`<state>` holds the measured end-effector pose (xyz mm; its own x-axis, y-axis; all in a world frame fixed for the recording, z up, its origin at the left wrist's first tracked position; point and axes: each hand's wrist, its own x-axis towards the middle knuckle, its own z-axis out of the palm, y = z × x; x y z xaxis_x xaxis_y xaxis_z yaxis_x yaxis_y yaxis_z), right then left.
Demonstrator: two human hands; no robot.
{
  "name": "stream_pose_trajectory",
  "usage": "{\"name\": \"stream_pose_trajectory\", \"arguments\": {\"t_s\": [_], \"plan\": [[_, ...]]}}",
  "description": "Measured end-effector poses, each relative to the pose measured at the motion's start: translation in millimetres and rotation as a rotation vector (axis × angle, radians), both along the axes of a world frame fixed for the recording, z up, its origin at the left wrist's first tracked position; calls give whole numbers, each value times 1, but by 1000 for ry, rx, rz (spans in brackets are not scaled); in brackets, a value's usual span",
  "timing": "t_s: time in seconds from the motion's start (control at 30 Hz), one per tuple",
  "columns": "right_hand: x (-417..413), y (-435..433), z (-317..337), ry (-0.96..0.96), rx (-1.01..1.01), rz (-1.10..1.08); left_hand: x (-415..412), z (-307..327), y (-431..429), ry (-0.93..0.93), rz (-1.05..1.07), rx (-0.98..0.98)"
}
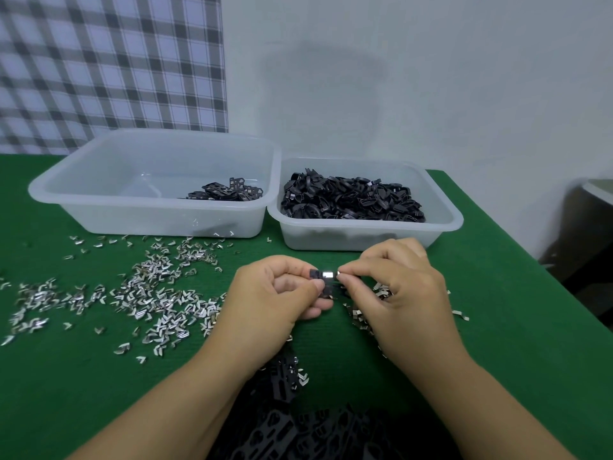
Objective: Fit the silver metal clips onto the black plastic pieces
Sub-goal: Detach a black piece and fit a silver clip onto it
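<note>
Clip (328,274), one, in right hand (399,288); black piece (315,274), one, in left hand (270,295).

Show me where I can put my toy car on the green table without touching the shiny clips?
Bare green cloth lies right of the right hand, between the right tub and the table edge. Another patch: near corner, below the silver clips, beside the left forearm. Crowded: the clips, and black pieces between the arms.

Small black plastic piece (316,275) raised at frame centre, shiny silver clip (330,274) on its right end, bent silver metal clips (159,293) scattered loose across left and centre, black plastic pieces (351,200) heaped at upper centre-right, another dark pile along bottom centre.
</note>
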<state>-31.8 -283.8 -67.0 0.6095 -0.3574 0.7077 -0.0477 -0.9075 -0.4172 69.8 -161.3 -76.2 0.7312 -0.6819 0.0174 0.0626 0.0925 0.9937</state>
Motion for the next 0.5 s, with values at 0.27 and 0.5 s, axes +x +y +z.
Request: {"name": "stream_pose_trajectory", "arguments": {"t_s": [0.27,0.5], "plan": [[0,1,2,2,-29,1,0,1,1,-7,1,2],[0,1,2,8,-39,10,-1,1,1,-8,3,10]]}}
